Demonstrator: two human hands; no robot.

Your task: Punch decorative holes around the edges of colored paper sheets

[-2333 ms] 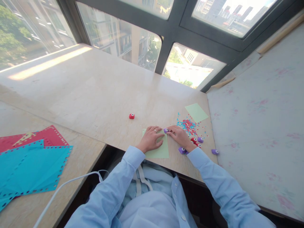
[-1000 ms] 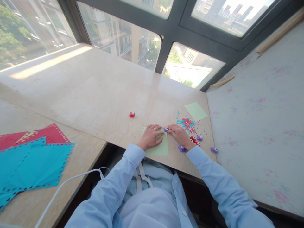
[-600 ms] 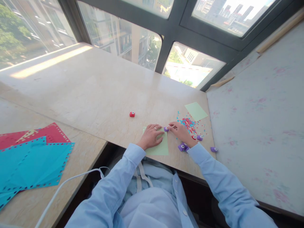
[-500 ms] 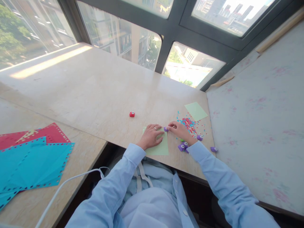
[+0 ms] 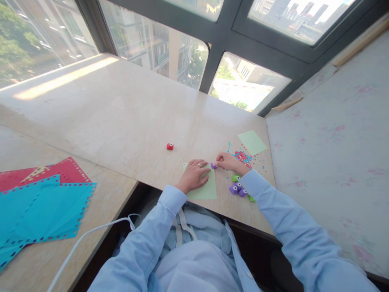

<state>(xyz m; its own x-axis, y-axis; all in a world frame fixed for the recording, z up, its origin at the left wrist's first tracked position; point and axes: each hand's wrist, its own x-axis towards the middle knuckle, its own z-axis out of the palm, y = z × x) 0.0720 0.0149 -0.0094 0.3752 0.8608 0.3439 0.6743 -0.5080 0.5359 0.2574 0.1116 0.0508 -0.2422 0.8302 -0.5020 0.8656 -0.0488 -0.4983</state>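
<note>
A pale green sheet of paper (image 5: 208,188) lies on the stone ledge in front of me. My left hand (image 5: 194,176) rests flat on it, fingers spread, with a ring on one finger. At the sheet's upper right corner sits a small purple craft punch (image 5: 213,165). My right hand (image 5: 227,160) has its fingers closed on this punch, which touches the paper's edge. Whether the paper is inside its slot I cannot tell. Beside my right sleeve lie several purple craft punches (image 5: 234,189) and green ones (image 5: 236,178), partly hidden by the sleeve.
Red and blue paper confetti (image 5: 242,157) is scattered beyond my right hand, near another pale green sheet (image 5: 253,142). A red craft punch (image 5: 170,146) stands farther back. Blue paper (image 5: 45,211) and red paper (image 5: 74,170) with punched edges lie left, near a white cable (image 5: 88,234).
My right forearm has swung outward to the right. Green punches now show beside it, while purple ones farther right are covered. The left hand stays on the sheet.
</note>
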